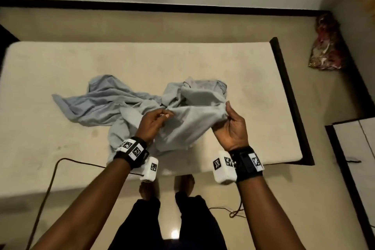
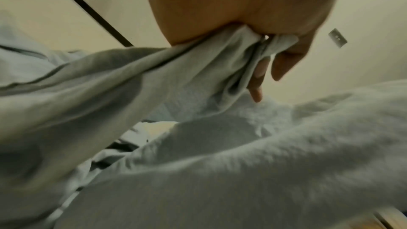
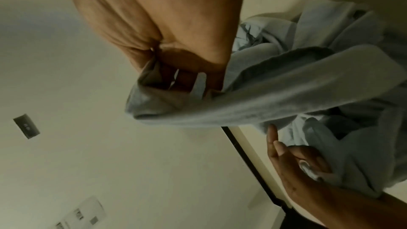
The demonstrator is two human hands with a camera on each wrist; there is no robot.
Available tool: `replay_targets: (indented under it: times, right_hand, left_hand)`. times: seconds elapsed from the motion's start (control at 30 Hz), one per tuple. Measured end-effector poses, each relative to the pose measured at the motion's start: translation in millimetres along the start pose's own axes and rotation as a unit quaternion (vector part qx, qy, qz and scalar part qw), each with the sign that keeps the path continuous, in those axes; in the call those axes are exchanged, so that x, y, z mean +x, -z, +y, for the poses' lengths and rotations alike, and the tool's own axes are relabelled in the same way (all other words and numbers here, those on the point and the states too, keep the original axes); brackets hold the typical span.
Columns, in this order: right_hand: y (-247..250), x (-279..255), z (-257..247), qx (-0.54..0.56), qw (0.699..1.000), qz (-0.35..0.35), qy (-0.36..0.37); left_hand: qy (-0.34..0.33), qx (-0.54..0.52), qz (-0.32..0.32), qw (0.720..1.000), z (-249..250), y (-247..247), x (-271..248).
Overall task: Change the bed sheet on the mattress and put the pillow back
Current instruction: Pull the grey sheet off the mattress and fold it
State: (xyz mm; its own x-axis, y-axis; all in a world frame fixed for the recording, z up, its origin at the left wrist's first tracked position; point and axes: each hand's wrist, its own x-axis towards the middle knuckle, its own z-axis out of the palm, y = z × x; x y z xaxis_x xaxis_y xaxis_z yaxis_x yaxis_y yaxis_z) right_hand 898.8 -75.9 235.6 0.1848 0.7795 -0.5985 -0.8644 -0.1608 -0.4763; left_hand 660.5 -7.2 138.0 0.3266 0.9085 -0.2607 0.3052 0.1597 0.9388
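Sheet [image 1: 182, 119] bunched on mattress [image 1: 60, 63]; both hands' fingers [image 1: 228, 107] pinch its edge.

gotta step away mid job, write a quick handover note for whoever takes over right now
Left hand: pinches the sheet.
Right hand: grips the sheet's other edge.
Sheet: grey, bunched in a heap mid-mattress, partly lifted between the hands.
Done: mattress is bare; sheet brought onto it.
Left: find the corners, spread and tuck the sheet, put the pillow back. No pillow is clearly in view.
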Motion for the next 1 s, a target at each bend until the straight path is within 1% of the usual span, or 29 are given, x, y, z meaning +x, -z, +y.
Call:
replay_targets:
  times: [0.03,0.1,0.17,0.23,0.27,0.3,0.33,0.4,0.47,0.5,0.53,0.6,0.63,0.67,0.7,0.77,0.8,0.83,0.9,0.97,1.0]
  right_hand:
    - [-7,-5,-5,-0.001,1.0,-0.012,0.008]
    - [-20,-9,-11,-0.016,1.0,-0.016,0.018]
    - [-40,-18,-12,-0.042,0.998,-0.029,0.022]
    - [-62,-28,-9,-0.115,0.992,-0.048,0.026]
    - [-69,-32,-7,-0.136,0.989,-0.053,0.022]
    - [-76,-38,-7,-0.153,0.987,-0.05,0.028]
    - [-80,-40,-9,-0.149,0.987,-0.047,0.043]
    - [-77,-42,-15,-0.117,0.989,-0.027,0.084]
    - [-66,-45,-17,-0.104,0.99,-0.009,0.099]
    - [-60,-49,-15,-0.119,0.989,-0.009,0.093]
    - [-55,-52,-8,-0.142,0.986,-0.024,0.084]
    - [-48,-58,11,-0.219,0.972,-0.049,0.075]
    - [-46,-59,23,-0.282,0.955,-0.056,0.07]
    - [-41,-54,34,-0.354,0.931,-0.062,0.068]
    - [-37,-49,44,-0.43,0.898,-0.06,0.069]
    - [-31,-38,55,-0.559,0.825,-0.012,0.08]
    - [-25,-30,56,-0.601,0.795,0.02,0.082]
    - [-23,-27,53,-0.619,0.779,0.046,0.086]
    - [-16,-20,46,-0.623,0.772,0.068,0.103]
    - [-18,-28,34,-0.649,0.746,0.106,0.107]
    - [-17,-30,27,-0.675,0.72,0.119,0.103]
  left_hand:
    - [-0.017,0.014,-0.01,1.0,16,6,-5]
    - [-0.045,0.059,-0.051,0.996,41,9,-14]
    - [-0.065,0.13,-0.086,0.986,69,6,-26]
    - [-0.105,0.193,-0.077,0.972,94,-1,-29]
    - [-0.132,0.207,-0.064,0.967,106,-3,-29]
    - [-0.151,0.207,-0.055,0.965,118,-1,-30]
    - [-0.157,0.192,-0.058,0.967,128,1,-27]
    - [-0.148,0.134,-0.083,0.976,146,14,-25]
    - [-0.132,0.099,-0.095,0.982,155,30,-20]
    - [-0.126,0.092,-0.099,0.983,160,36,-19]
    - [-0.125,0.082,-0.102,0.983,166,41,-18]
    - [-0.117,0.06,-0.107,0.985,180,46,-16]
    - [-0.118,0.051,-0.109,0.986,189,47,-16]
    - [-0.121,0.045,-0.113,0.985,197,46,-16]
    - [-0.12,0.039,-0.113,0.986,202,46,-16]
    - [-0.112,0.039,-0.09,0.989,207,47,-12]
    - [-0.108,0.05,-0.063,0.991,205,49,-10]
    - [-0.107,0.07,-0.026,0.991,202,52,-8]
    - [-0.091,0.145,0.073,0.983,192,59,-6]
    - [-0.02,0.251,0.155,0.955,180,67,-9]
    - [0.02,0.299,0.174,0.938,172,71,-12]
